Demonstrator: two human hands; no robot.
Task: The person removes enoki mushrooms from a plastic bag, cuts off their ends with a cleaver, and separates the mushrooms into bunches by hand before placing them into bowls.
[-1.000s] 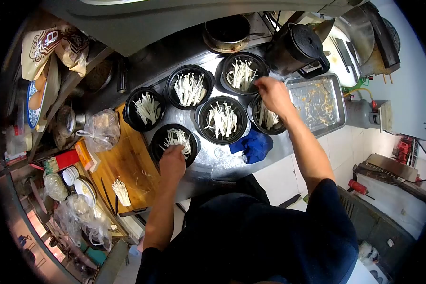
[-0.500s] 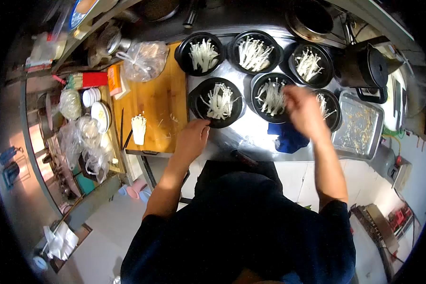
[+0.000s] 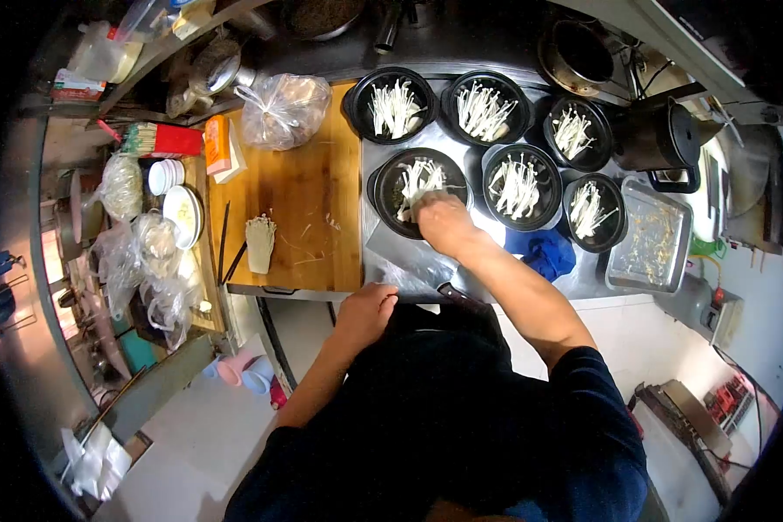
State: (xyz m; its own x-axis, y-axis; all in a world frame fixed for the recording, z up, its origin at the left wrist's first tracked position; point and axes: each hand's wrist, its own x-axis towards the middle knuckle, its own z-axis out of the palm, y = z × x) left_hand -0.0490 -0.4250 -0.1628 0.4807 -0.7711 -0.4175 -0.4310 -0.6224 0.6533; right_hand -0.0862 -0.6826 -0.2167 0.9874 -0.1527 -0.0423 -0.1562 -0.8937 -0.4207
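Observation:
My right hand (image 3: 444,223) reaches into the near left black bowl (image 3: 383,202), its fingers closed at the white enoki mushrooms (image 3: 419,181) there; the fingertips are partly hidden. Curled at the counter's front edge, my left hand (image 3: 365,311) is below that bowl and touches no bowl; what its fingers hold, if anything, is too small to make out. Several other black bowls (image 3: 519,188) with enoki stand on the steel counter. Left of the bowls, a bundle of enoki (image 3: 260,244) lies on the wooden board (image 3: 309,204). A cleaver (image 3: 413,259) lies between my hands.
A blue cloth (image 3: 544,252) and a metal tray (image 3: 648,235) lie to the right. Behind them stands a black kettle (image 3: 670,139). A knotted plastic bag (image 3: 284,110) sits at the board's back, with dark chopsticks (image 3: 226,244) at its left edge.
My right hand has moved left from the right-hand bowls to the near left one. My left hand has drawn back from that bowl to the counter edge. The view has shifted.

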